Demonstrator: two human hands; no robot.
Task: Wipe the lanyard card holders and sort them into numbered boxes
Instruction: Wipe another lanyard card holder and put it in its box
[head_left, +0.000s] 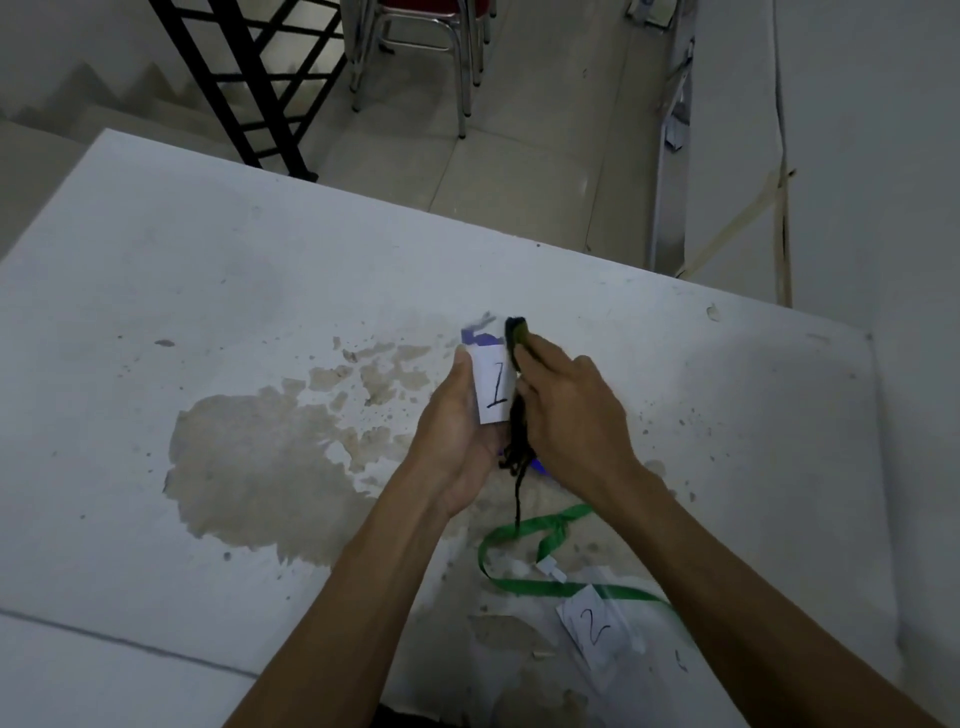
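My left hand (457, 431) holds a card holder (492, 385) upright above the table, its white insert marked "1" facing me. A blue lanyard clip (480, 338) sticks out at its top. My right hand (566, 415) grips a dark frayed cloth (519, 431) and presses it against the holder's right edge; cloth strands hang down below the hands. A second clear card holder (597, 631) marked "2" lies flat on the table near me, with its green lanyard (524, 582) looped beside it. No numbered boxes are in view.
The white table (208, 291) has a large patch of peeled, brownish surface (249, 467) left of my hands. Beyond the far edge stand a metal chair (431, 47) and a black railing (244, 88). A white wall panel (857, 156) is at the right.
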